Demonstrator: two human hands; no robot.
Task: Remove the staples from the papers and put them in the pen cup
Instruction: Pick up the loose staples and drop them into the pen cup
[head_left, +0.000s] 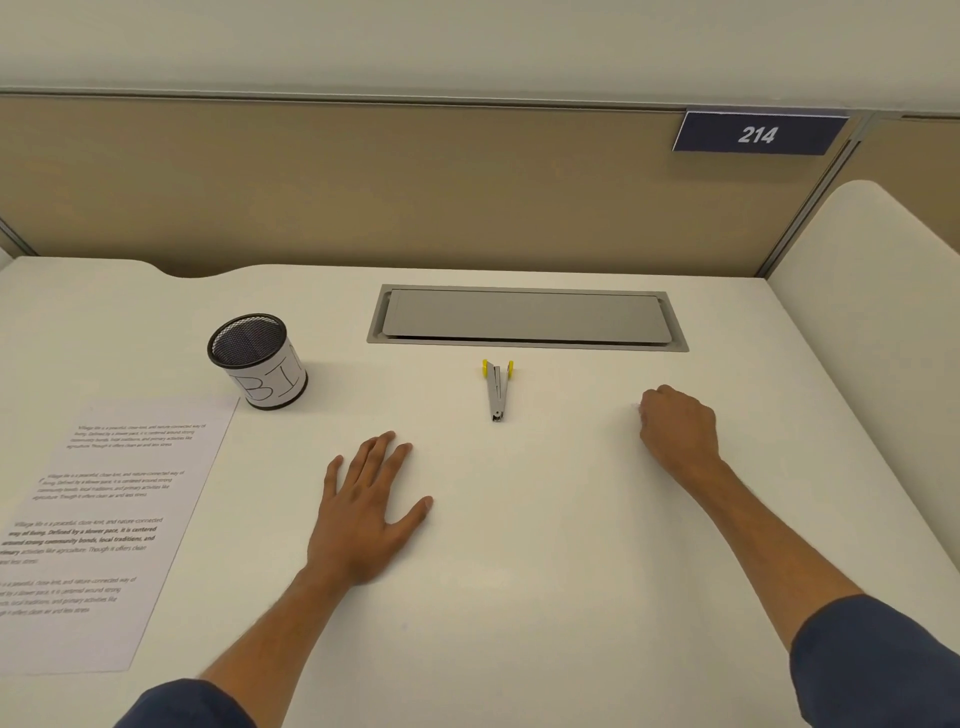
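A printed sheet of paper (111, 525) lies flat at the left edge of the white desk (519, 597). Behind its top right corner stands the black mesh pen cup (255, 360) with a white label. A metal staple remover (497, 389) with yellow grips lies in the middle, pointing toward me. My left hand (366, 512) rests flat on the desk with fingers spread, between the paper and the remover. My right hand (675, 426) is curled into a loose fist on the desk to the right of the remover; whether it pinches anything is not visible.
A grey cable hatch (524, 317) is set into the desk behind the staple remover. A beige partition wall (415, 192) with a "214" sign (758, 134) closes the back, and a white side panel (872, 270) rises at the right.
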